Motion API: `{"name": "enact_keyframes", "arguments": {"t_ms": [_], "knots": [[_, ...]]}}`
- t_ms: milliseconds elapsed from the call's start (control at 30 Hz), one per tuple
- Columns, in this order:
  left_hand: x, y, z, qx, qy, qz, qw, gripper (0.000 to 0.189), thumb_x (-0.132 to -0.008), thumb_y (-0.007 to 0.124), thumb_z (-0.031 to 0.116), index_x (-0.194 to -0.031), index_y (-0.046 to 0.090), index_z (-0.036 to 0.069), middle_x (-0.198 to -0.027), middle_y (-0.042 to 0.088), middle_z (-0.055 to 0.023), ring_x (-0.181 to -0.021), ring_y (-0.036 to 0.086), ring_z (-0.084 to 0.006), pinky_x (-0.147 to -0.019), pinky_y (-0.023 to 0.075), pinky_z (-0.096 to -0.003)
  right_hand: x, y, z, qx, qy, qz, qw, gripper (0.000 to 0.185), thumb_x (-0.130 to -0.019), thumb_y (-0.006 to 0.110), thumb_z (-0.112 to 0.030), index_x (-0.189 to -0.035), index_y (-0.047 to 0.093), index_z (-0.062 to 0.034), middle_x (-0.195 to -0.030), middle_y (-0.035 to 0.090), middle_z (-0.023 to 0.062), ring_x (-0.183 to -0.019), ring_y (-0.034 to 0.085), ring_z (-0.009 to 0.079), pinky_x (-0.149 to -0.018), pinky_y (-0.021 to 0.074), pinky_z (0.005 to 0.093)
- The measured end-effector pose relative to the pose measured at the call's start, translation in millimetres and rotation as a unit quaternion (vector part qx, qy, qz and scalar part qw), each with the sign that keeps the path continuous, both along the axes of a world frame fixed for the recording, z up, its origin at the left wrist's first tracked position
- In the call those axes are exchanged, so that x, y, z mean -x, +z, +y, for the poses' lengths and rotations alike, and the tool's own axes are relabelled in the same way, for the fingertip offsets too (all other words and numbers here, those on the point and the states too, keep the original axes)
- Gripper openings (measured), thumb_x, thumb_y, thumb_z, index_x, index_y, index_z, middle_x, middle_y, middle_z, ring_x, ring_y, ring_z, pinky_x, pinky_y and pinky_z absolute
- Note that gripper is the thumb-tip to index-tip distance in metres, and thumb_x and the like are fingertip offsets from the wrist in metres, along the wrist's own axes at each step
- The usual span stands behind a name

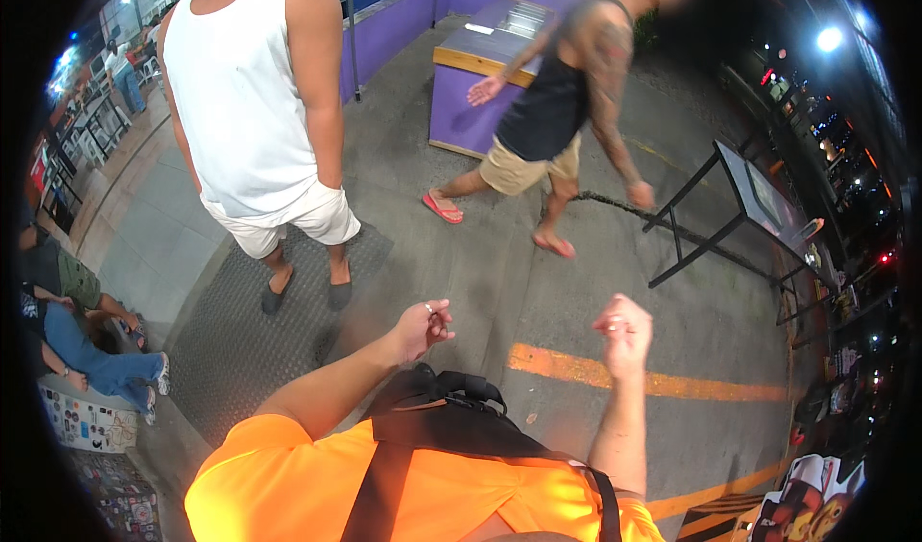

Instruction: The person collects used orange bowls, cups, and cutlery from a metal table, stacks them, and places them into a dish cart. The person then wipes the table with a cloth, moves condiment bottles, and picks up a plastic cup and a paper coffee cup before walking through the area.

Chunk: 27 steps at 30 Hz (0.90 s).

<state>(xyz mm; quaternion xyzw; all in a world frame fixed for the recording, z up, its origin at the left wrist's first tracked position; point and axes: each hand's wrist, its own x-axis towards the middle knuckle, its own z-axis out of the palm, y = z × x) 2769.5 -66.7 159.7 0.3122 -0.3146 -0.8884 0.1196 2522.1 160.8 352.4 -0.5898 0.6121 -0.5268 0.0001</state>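
My left hand (426, 329) is raised in front of me at the centre, its fingers curled loosely, a ring on one of them; nothing shows in its grasp. To its right, my right hand (625, 333) is lifted with bent fingers, also wearing a ring, and I cannot tell whether the fingers are fully closed. A black bag (461, 405) on a strap lies across my orange shirt, below and between both hands. Neither hand touches it. Beneath them is grey pavement with an orange painted stripe (562, 365).
A person in a white tank top (245, 103) stands ahead left on a dark mat (245, 340). Another in a black tank top (551, 110) strides past a purple counter (461, 117). A black-framed table (756, 189) stands right; people sit at far left.
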Motion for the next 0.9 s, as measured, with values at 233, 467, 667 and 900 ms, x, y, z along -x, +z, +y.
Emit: {"name": "enact_keyframes", "arguments": {"t_ms": [233,467,667,900], "knots": [[26.3,-3.1,-36.4,-0.042,0.062,-0.013,0.997,0.031,-0.099,0.059,0.033,-0.079,0.060,0.010,-0.057,0.047,0.0006,-0.060,0.054,-0.0172,-0.096,0.0520,-0.0479,11.9,102.4,-57.4,-0.252,0.040,0.132,0.958,0.028,-0.102,0.055,-0.021,-0.097,0.072,0.0007,-0.074,0.067,0.0094,-0.068,0.066,0.0191,-0.064,0.0505,0.0329],[59.6,12.0,-75.3,0.007,0.069,0.060,0.996,0.029,-0.102,0.056,0.030,-0.082,0.060,0.009,-0.057,0.048,0.0002,-0.057,0.055,-0.0158,-0.099,0.0508,-0.0467,67.3,117.7,-128.2,-0.359,0.106,0.089,0.923,0.034,-0.105,0.052,-0.024,-0.123,0.069,-0.0015,-0.085,0.072,0.0153,-0.083,0.072,0.0297,-0.080,0.0546,0.0395],[48.5,4.7,-90.5,-0.027,0.150,0.010,0.988,0.029,-0.101,0.057,0.029,-0.081,0.059,0.008,-0.056,0.045,-0.0002,-0.058,0.053,-0.0172,-0.102,0.0490,-0.0496,113.0,173.4,-190.3,-0.167,0.103,0.074,0.978,0.046,-0.105,0.049,-0.020,-0.148,0.049,-0.0013,-0.099,0.073,0.0136,-0.083,0.069,0.0196,-0.079,0.0546,0.0353],[61.5,-13.0,-101.2,-0.061,0.291,-0.070,0.952,0.025,-0.099,0.060,0.028,-0.085,0.058,0.007,-0.055,0.043,-0.0007,-0.059,0.052,-0.0180,-0.103,0.0474,-0.0519,197.6,247.9,-236.3,0.217,0.095,0.172,0.956,0.064,-0.106,0.046,-0.023,-0.159,0.022,0.0027,-0.108,0.071,0.0189,-0.087,0.064,0.0165,-0.087,0.0504,0.0318]]}}
